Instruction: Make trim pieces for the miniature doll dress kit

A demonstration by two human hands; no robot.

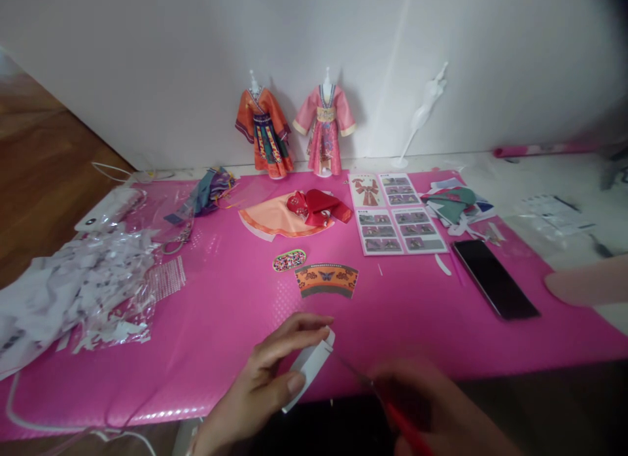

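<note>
Two small white dolls have clothes on, 1 in orange (263,132) and 1 in pink (324,129); a 3rd doll (426,112) is bare, so that looks like the bit left to do. The peach skirt (267,212), red cloth (321,204) and butterfly pc (327,281) lie loose on the pink mat (412,312), not on any doll yet. The folded white strip (309,368) is up by the mat's near edge, in the L hand (267,364), pinched b/w thumb and fingers. R hand (441,403) grips a red tool (405,426), tip near the strip; too blurry to tell how each finger sits. The oval dish (289,260) is full of tiny coloured bits. On the left, clear plastic (150,312) has lots of white paper scraps (83,279) w/ it; can't tell if all are inside.
</note>
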